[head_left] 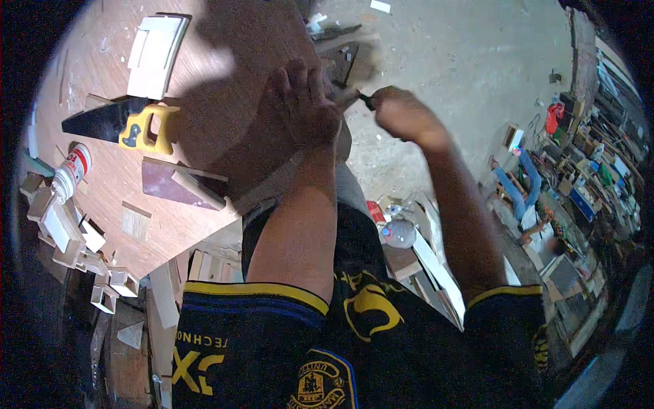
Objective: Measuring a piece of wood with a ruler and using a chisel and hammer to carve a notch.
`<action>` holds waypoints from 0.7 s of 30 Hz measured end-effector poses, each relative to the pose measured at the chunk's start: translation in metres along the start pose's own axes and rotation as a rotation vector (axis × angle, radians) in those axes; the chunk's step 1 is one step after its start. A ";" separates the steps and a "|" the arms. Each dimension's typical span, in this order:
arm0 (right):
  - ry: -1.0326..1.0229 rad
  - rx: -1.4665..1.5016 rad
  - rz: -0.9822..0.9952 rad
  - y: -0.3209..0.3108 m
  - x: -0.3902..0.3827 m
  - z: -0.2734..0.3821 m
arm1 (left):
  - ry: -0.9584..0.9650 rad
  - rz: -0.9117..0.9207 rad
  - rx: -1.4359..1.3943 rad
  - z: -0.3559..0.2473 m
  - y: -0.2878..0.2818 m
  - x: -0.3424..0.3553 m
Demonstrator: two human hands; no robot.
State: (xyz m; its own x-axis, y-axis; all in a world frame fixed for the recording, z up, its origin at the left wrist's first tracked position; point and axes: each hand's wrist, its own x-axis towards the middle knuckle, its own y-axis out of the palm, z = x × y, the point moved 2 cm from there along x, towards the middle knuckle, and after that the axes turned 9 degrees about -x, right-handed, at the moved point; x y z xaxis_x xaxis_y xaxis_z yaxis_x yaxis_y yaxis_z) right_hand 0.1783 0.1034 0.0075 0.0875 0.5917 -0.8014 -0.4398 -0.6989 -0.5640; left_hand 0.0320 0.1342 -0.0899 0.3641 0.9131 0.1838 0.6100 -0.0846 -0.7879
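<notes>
My left hand (304, 102) lies flat with fingers stretched out, at the shadowed right edge of the brown wooden table (204, 232). What lies under its palm cannot be made out. To its right, my right hand (405, 117) is closed round a hand tool (365, 100) with a dark handle. Its narrow front part points left, toward the table edge and my left hand. Blur and shadow hide the tool's exact kind. On the table, left of my left forearm, rest a handsaw (146, 129) with a yellow handle and a wedge-shaped brown wooden piece (180, 183).
Pale panels (157, 54) lie at the table's far left. A white-and-red bottle (71, 170) and small wooden box frames (68, 235) crowd the left edge. A clear plastic jug (398, 234) stands below among offcuts. Another person (538, 218) is at the right, near piled scrap (599, 170).
</notes>
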 end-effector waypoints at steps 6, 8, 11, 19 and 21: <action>0.201 0.105 0.150 -0.018 0.001 0.028 | 0.037 -0.106 -0.040 0.001 0.012 0.000; 0.097 0.067 0.066 -0.001 -0.004 0.008 | 0.043 -0.085 -0.087 0.008 0.009 0.001; 0.020 0.030 0.122 0.011 -0.005 0.003 | 0.014 -0.074 -0.062 0.015 -0.001 -0.004; 0.073 0.098 0.065 0.017 -0.007 0.007 | -0.019 -0.023 -0.015 0.008 -0.012 0.000; -0.292 -0.129 -0.334 0.032 -0.007 -0.016 | 0.058 -0.057 -0.060 0.003 -0.001 0.006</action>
State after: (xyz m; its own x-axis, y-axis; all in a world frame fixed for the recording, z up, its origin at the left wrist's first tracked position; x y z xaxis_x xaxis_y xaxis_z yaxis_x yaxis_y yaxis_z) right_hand 0.1778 0.0705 -0.0085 -0.0579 0.8683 -0.4927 -0.3143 -0.4843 -0.8165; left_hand 0.0315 0.1407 -0.0904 0.3670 0.8925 0.2622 0.6712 -0.0588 -0.7390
